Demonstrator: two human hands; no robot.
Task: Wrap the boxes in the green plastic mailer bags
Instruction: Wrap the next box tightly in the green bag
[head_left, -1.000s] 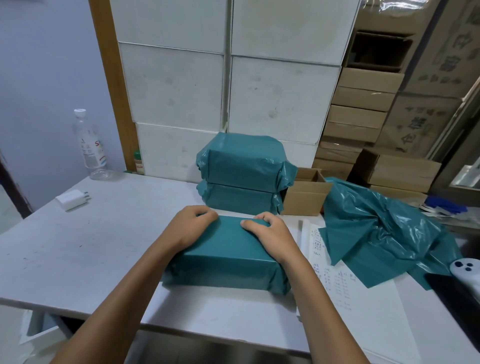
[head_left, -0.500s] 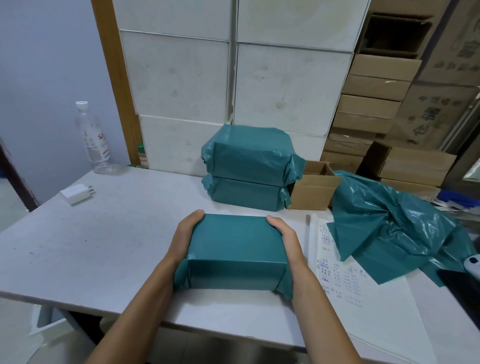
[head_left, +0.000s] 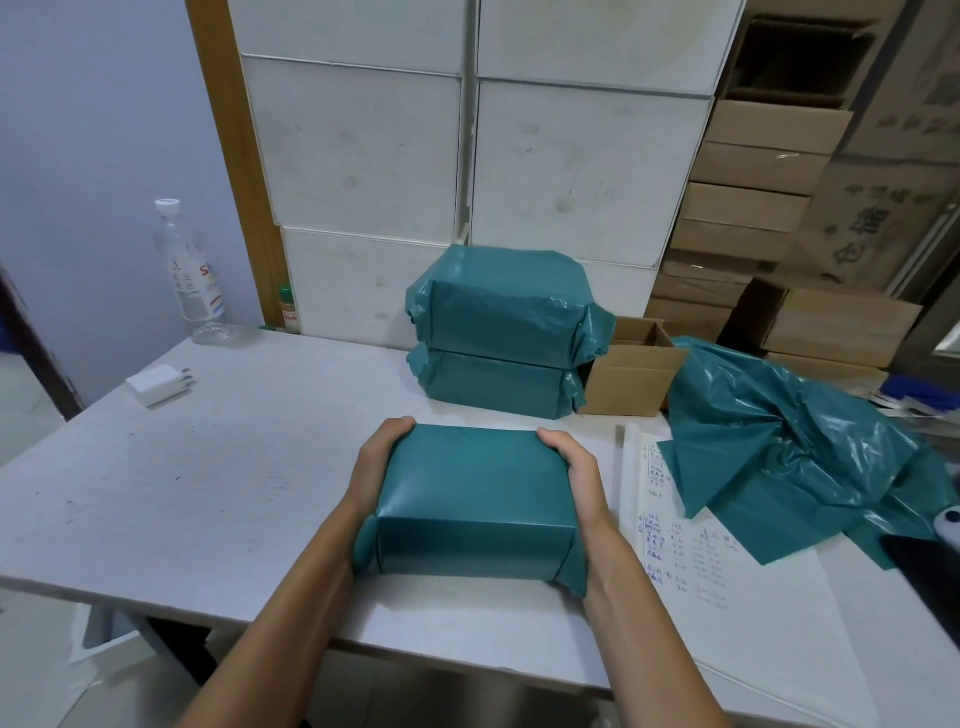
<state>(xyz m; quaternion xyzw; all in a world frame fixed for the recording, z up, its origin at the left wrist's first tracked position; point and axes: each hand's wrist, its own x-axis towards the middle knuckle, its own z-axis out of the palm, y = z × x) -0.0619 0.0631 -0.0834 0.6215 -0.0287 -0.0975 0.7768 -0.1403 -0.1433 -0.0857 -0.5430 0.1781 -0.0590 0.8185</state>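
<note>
A box wrapped in a green mailer bag (head_left: 472, 499) sits on the white table (head_left: 223, 467) near its front edge. My left hand (head_left: 376, 467) clasps its left end and my right hand (head_left: 576, 478) clasps its right end, fingers curled over the far corners. Behind it, two wrapped green boxes (head_left: 504, 332) are stacked against the white wall panels. To their right stands an open cardboard box (head_left: 631, 376). A heap of loose green mailer bags (head_left: 789, 441) lies at the right of the table.
A sheet with handwriting (head_left: 691, 561) lies right of the held box. A water bottle (head_left: 189, 275) and a white charger (head_left: 158, 384) sit at the far left. Cardboard boxes (head_left: 753, 171) are stacked at the back right. A dark device (head_left: 930, 551) lies at the right edge.
My hands slid from the top of the wrapped box down to its two ends. The box now sits gripped from both sides, slightly nearer to me.
</note>
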